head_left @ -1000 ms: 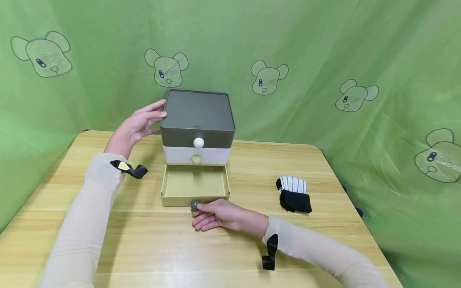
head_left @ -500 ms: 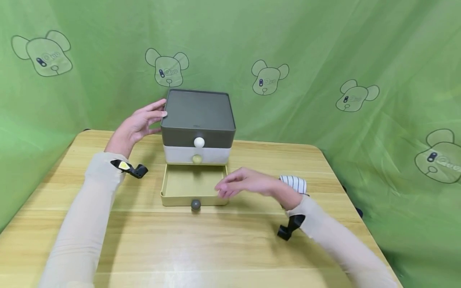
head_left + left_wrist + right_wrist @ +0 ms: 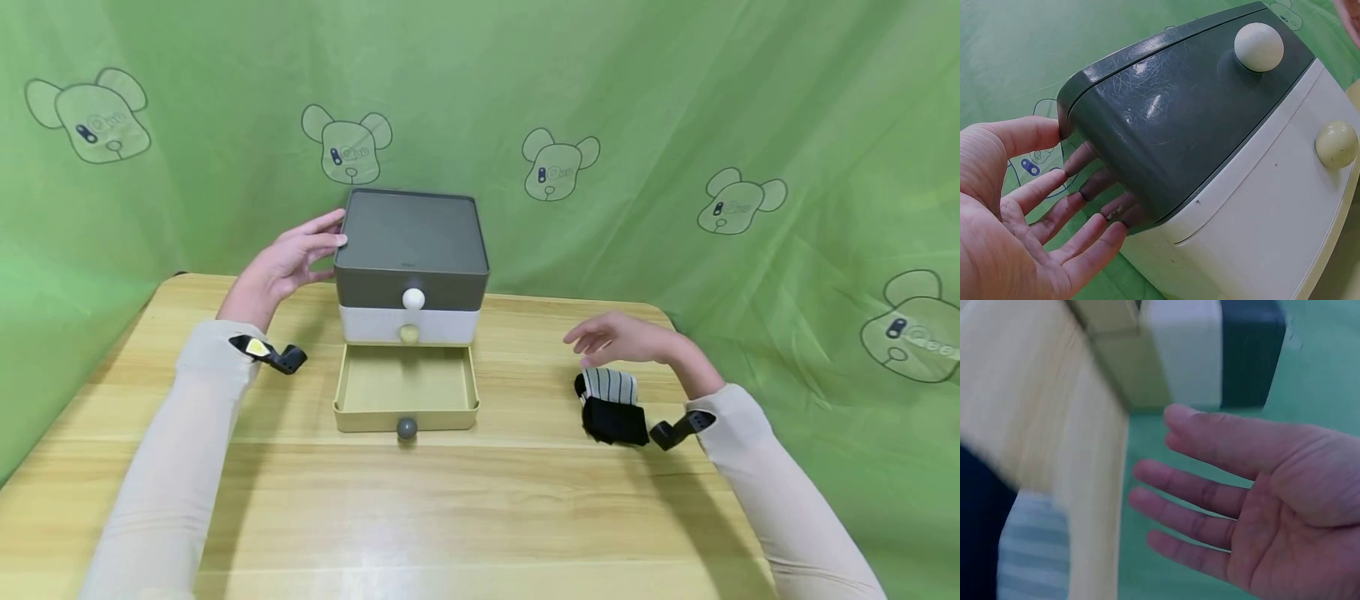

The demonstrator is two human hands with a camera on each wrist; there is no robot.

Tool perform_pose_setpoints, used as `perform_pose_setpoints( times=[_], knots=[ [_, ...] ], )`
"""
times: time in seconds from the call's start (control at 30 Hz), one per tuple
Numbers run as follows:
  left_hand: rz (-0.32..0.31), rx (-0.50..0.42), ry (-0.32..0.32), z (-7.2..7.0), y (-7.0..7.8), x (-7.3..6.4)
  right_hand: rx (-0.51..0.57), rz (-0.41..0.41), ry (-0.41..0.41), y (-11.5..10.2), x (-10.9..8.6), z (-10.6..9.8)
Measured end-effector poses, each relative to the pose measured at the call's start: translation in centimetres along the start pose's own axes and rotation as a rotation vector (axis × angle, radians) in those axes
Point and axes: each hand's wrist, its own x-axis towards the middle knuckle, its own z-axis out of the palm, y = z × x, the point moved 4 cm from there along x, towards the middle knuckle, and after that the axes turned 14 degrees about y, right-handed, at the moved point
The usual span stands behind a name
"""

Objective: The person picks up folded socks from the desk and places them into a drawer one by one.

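A small three-tier drawer box [image 3: 412, 233] stands toward the back of the table, dark grey on top, white in the middle, yellow at the bottom. Its yellow bottom drawer [image 3: 405, 383] is pulled out and holds nothing; a grey ball knob [image 3: 407, 428] sits on its front. With straight fingers, my left hand [image 3: 288, 258] touches the left side of the dark top tier, as the left wrist view [image 3: 1041, 206] also shows. My right hand [image 3: 626, 337], fingers loosely extended and holding nothing, hovers just above a folded pair of socks [image 3: 615, 417], black with a white striped part.
The wooden table [image 3: 480, 508] runs under everything. A green curtain [image 3: 637, 100] with bear-head outlines hangs behind and along the sides. A white knob [image 3: 413, 299] and a yellow knob [image 3: 408, 334] stick out from the upper two drawers.
My right hand has let go of the grey knob and moved right, past the drawer, to above the socks. The left hand and the open drawer stay where they were.
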Motion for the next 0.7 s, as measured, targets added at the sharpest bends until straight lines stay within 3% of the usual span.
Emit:
perform_pose_setpoints(
  times=[0.27,0.47,0.7],
  knots=[
    [0.001,-0.012,-0.003,-0.1,-0.1,-0.1,-0.037,0.173,-0.109,5.6,-0.7,0.5],
    [-0.009,-0.035,-0.008,0.1,-0.1,0.2,-0.059,0.198,-0.150,8.0,-0.7,1.3],
    [-0.012,-0.045,-0.004,0.2,-0.1,0.6,-0.091,0.227,-0.111,9.5,0.2,1.9]
  ],
)
